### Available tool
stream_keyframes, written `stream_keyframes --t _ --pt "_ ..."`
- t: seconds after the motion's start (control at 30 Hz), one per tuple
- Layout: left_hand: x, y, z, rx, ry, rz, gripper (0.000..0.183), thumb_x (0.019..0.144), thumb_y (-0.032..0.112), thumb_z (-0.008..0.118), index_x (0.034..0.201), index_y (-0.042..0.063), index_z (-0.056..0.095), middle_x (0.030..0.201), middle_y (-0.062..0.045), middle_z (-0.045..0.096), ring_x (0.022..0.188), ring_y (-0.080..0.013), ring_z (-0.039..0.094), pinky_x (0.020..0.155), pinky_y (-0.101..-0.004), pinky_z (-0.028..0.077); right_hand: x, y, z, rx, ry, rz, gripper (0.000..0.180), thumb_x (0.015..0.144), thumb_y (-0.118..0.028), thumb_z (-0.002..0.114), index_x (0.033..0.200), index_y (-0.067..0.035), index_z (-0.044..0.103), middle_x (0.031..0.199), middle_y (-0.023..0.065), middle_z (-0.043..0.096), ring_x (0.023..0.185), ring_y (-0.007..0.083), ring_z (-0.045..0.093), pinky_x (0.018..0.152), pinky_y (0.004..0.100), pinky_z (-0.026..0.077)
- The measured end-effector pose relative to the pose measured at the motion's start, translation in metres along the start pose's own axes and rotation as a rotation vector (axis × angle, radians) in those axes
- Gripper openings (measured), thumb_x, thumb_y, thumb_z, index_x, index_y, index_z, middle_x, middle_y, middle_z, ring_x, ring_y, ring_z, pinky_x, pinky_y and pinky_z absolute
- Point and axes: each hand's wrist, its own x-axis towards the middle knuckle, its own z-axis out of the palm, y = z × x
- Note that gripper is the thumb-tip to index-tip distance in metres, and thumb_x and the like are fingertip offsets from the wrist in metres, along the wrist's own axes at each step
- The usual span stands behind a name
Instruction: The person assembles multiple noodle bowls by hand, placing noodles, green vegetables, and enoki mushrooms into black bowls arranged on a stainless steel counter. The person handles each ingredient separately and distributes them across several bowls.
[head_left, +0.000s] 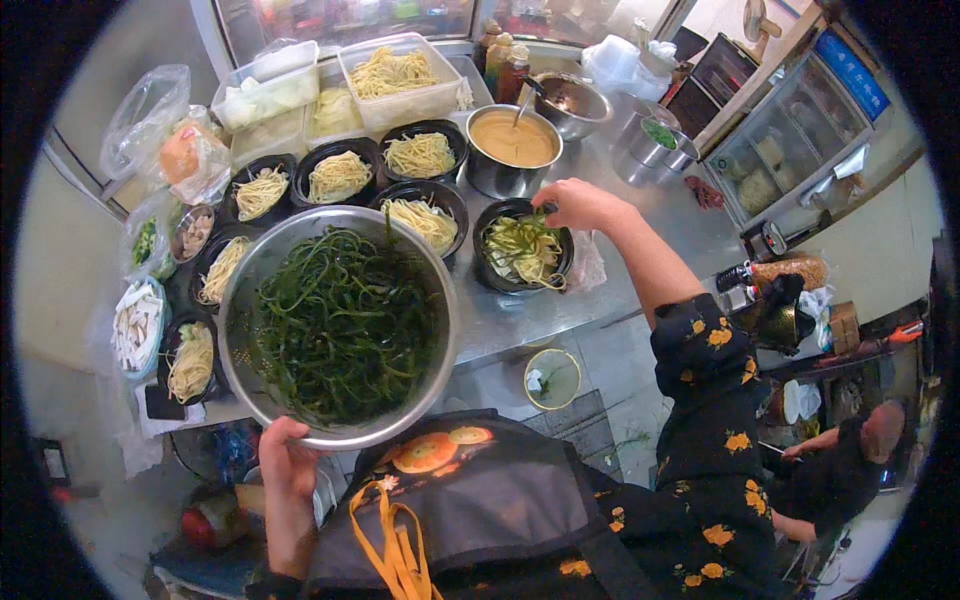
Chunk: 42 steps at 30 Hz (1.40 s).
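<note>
My left hand (289, 457) grips the near rim of a large stainless-steel basin (444, 352), perforated in places. Dark green kelp strips (345, 322) fill much of it. My right hand (581, 204) is at the far right rim of a black plastic bowl (487, 274), fingers bent downward. Inside that bowl, green strips (529, 232) lie over pale noodles (536, 266). Strips reach right up to the fingertips, but whether they are pinched is hidden. More black bowls of noodles (420, 223) surround the basin's far and left sides.
A steel pot of tan sauce (514, 139) with a utensil stands behind the right-hand bowl. Plastic tubs (397, 105), bottles (514, 71) and a dark-sauce bowl (592, 120) line the back. A bin (552, 401) is below the counter's front edge. Another person (840, 465) is at far right.
</note>
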Motion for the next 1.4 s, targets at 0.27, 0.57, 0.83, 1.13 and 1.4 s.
stream_keyframes --t 0.27,0.57,0.83,1.13,1.4 --pt "-0.019 0.0 0.006 0.026 -0.045 0.037 0.012 0.069 0.013 0.057 0.064 0.011 0.047 0.067 -0.002 0.051 0.063 -0.0188 0.053 0.057 -0.0333 0.045 -0.014 -0.128 -0.02 0.39 0.057 -0.305 0.033 0.075 -0.012 0.065 0.108 -0.009 0.061 0.1 0.0108 0.061 0.086 0.0238 0.061 0.078 0.0338 0.049" --pt "-0.025 0.008 0.013 -0.041 -0.076 -0.011 0.005 0.07 0.009 0.051 0.067 0.005 0.052 0.067 -0.01 0.058 0.062 -0.0249 0.058 0.058 -0.0382 0.048 0.024 -0.204 0.023 0.218 0.029 -0.686 0.022 0.074 -0.007 0.062 0.095 -0.005 0.06 0.094 0.0124 0.059 0.088 0.0307 0.059 0.077 0.0384 0.048" --pt "-0.015 -0.002 -0.026 -0.08 -0.038 0.059 0.006 0.071 0.008 0.051 0.066 0.006 0.05 0.066 -0.008 0.055 0.059 -0.024 0.056 0.054 -0.0375 0.046 -0.004 -0.251 -0.092 0.478 0.116 -0.567 0.02 0.08 -0.005 0.058 0.098 -0.007 0.065 0.076 0.0013 0.062 0.059 0.0055 0.054 0.053 0.0211 0.045" --pt "-0.015 0.003 -0.028 -0.109 -0.039 0.033 0.004 0.07 0.008 0.051 0.067 0.006 0.05 0.063 -0.008 0.054 0.058 -0.023 0.055 0.056 -0.0372 0.045 -0.002 -0.283 -0.122 0.42 0.215 -0.617 0.02 0.08 -0.005 0.055 0.097 -0.004 0.066 0.073 0.0015 0.062 0.056 0.0055 0.052 0.052 0.0207 0.045" --pt "-0.019 0.008 -0.025 -0.11 -0.037 0.018 0.007 0.067 0.009 0.05 0.069 0.003 0.052 0.063 -0.012 0.056 0.056 -0.0266 0.055 0.056 -0.0383 0.046 -0.006 -0.295 -0.138 0.443 0.256 -0.633 0.02 0.081 -0.005 0.054 0.096 -0.005 0.068 0.073 0.002 0.063 0.059 0.005 0.056 0.052 0.0193 0.047"
